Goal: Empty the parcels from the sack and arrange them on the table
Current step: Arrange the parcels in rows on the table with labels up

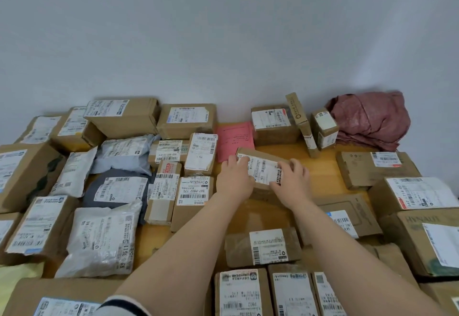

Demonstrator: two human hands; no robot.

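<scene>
- Hands reach forward over the wooden counter point(325, 169) on bare forearms. The left hand point(233, 181) and the right hand point(294, 184) grip one small box point(260, 166) between them.
- The left hand's fingers curl over the far left corner of the small box. The right hand's fingers lie bent on the right edge of its label, with the thumb at the near side.
- The small box is brown cardboard with a white barcode label facing up. It sits near the middle of the counter, just in front of a pink envelope point(234, 139) and overlapping its near edge. Whether it rests on the wood or is slightly lifted cannot be told.
- The sack point(370, 119) is reddish and crumpled. It lies at the far right corner against the wall, well apart from both hands.
- Left of the hands, parcels lie close together with their labels up. They include cardboard boxes, a dark grey mailer point(116, 189) and a white mailer point(99, 238).
- At the back, beside the sack, a thin box point(301, 124) stands tilted between a wide box point(273, 124) and a short box point(324, 127).
- To the right lie larger cartons, among them a big carton point(417, 194).
- Between the forearms lies a flat labelled parcel point(263, 247). Below it, at the near edge, is a row of boxes point(242, 291).
- A striped cuff point(121, 303) shows at the left arm.
</scene>
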